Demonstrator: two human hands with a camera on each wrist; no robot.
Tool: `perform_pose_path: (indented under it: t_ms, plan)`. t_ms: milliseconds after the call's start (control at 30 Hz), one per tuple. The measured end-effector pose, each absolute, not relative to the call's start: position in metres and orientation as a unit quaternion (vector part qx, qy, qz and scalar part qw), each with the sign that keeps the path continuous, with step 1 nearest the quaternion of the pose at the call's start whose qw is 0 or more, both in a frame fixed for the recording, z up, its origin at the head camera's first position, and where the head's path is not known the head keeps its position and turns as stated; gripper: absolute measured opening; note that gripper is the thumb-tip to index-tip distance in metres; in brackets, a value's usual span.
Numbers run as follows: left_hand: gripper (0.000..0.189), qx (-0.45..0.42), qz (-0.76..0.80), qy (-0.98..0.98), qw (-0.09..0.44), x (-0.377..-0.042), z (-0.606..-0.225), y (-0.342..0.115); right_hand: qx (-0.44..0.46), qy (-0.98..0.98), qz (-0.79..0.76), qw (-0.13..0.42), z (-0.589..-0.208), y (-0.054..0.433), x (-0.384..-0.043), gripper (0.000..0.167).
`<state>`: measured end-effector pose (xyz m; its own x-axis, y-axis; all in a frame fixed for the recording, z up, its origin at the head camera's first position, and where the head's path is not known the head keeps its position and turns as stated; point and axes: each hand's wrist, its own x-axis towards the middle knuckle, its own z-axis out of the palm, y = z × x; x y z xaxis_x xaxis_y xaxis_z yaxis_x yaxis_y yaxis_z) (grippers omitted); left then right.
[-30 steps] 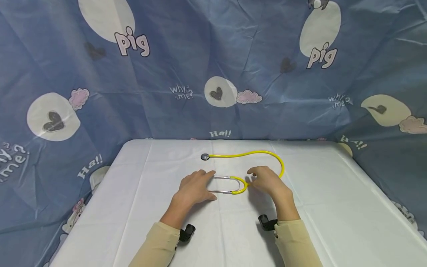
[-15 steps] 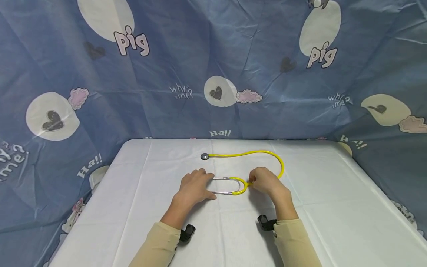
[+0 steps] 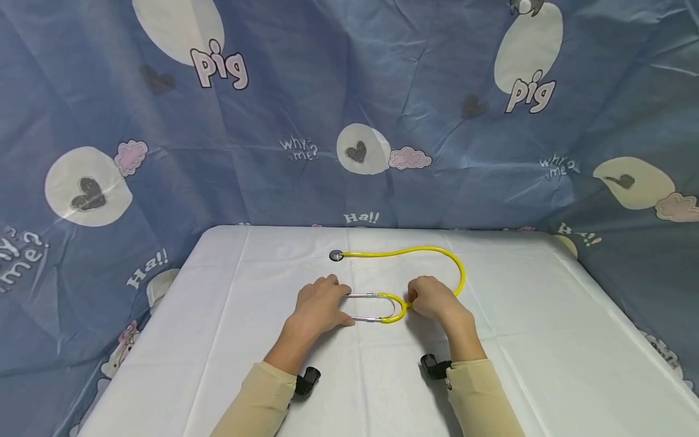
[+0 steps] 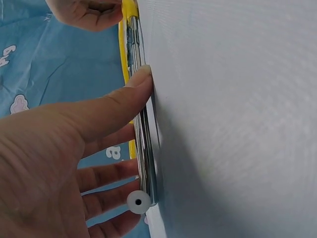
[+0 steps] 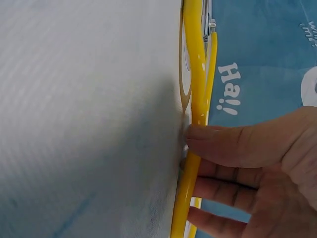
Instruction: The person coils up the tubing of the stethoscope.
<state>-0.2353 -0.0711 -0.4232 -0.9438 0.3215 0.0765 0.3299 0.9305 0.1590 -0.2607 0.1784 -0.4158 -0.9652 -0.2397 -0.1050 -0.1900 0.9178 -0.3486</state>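
Left of the yellow fork, the left hand is holding stiff-looking ear tubes; rightward, the right hand is pinching soft-looking tubing, probably best gripped there.

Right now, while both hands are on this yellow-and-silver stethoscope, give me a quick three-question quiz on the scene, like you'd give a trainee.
1. Which does the right hand pinch: A) the round white ear tip, B) the smooth yellow tube, or C) the blue printed backdrop?
2. True or false: the round black-and-silver chest piece touches neither hand.
3. Which hand holds the shiny silver metal ear tubes?

Key: 1. B. 2. True. 3. The left hand.
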Motion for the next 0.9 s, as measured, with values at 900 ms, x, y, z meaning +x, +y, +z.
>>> perform_pose_path:
  t_ms: [900]
  plan:
    - [0.041, -0.17, -0.148, -0.974, 0.013, -0.2418, -0.4243, -0.0704, -0.118, 0.975, -0.181, 0.055, -0.4147, 0.1778, -0.2622, 0.021]
